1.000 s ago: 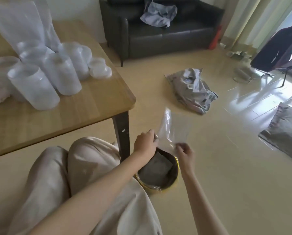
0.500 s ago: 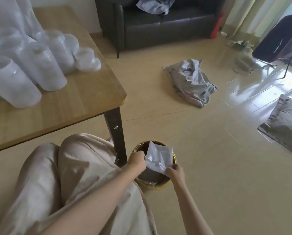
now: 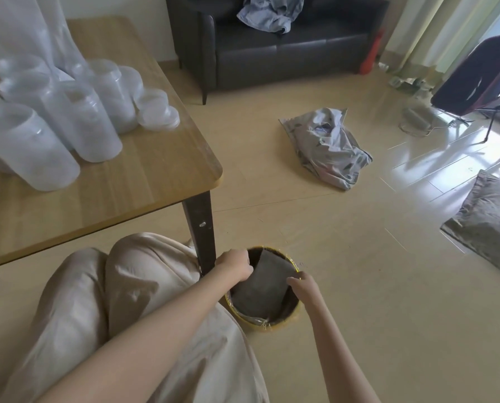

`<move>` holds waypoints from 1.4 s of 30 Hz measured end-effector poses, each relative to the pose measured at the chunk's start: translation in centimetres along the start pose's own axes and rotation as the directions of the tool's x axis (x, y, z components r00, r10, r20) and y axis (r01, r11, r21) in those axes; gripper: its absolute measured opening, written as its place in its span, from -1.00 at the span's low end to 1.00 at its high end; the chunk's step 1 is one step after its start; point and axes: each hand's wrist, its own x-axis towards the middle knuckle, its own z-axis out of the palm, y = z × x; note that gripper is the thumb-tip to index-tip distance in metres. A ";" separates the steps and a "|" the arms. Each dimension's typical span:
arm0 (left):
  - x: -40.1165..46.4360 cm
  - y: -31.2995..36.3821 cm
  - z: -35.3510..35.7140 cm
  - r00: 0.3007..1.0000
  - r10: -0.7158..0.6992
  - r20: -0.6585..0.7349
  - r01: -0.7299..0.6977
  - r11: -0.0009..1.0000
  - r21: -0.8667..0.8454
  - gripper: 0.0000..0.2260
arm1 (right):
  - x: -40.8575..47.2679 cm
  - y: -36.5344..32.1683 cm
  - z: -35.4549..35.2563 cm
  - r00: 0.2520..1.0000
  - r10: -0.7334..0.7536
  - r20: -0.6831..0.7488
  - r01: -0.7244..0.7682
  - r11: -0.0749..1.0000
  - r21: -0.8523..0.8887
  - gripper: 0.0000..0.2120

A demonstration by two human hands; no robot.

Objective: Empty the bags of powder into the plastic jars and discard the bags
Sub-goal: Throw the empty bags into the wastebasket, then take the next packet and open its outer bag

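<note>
since the earlier frames the clear bag has gone down out of the air and both hands have dropped with it to the bin's mouth. the bag (image 3: 260,289) now lies inside the round yellow-rimmed bin (image 3: 283,322), looking like a greyish sheet against the dark liner. the left hand (image 3: 233,267) sits at the bin's near-left rim, fingers curled down over the bag's upper left corner; whether it grips the plastic or only presses on it cannot be told. the right hand (image 3: 302,287) is at the right rim, fingers bent downward onto the bag's right edge, grip equally unclear. the bin stands on the floor just beside the dark table leg (image 3: 201,228), touching the person's beige trousers (image 3: 144,301). on the table (image 3: 144,170), toward its left edge, stands a cluster of translucent plastic jars (image 3: 92,123), with stacked lids (image 3: 156,112) just beside them near the far right edge. on the floor beyond lie a crumpled grey cloth (image 3: 327,149) and a grey cushion (image 3: 490,222); a black sofa (image 3: 272,50) stands at the back.
</note>
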 end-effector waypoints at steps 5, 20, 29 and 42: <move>-1.4 2.0 -4.7 0.984 0.157 -0.086 -0.146 0.982 0.119 -0.77 | -1.2 -5.5 -2.4 0.992 -0.128 -0.007 0.128 0.991 -0.037 -0.69; -8.2 5.2 -19.4 0.586 0.521 -0.621 -0.246 0.844 0.476 -0.85 | -9.0 -22.7 -9.7 0.705 -0.656 -0.270 0.545 0.744 -0.386 -0.75; -10.5 -3.6 -27.2 0.478 0.305 -0.824 -0.216 0.950 0.226 -0.84 | -12.8 -32.4 -5.6 0.526 -0.823 -0.216 0.636 0.549 -0.542 -0.76; -12.5 -16.3 -34.7 0.458 -0.006 -0.889 -0.158 0.983 -0.088 -0.84 | -15.6 -46.1 3.8 0.266 -0.963 -0.037 0.870 0.257 -0.421 -0.79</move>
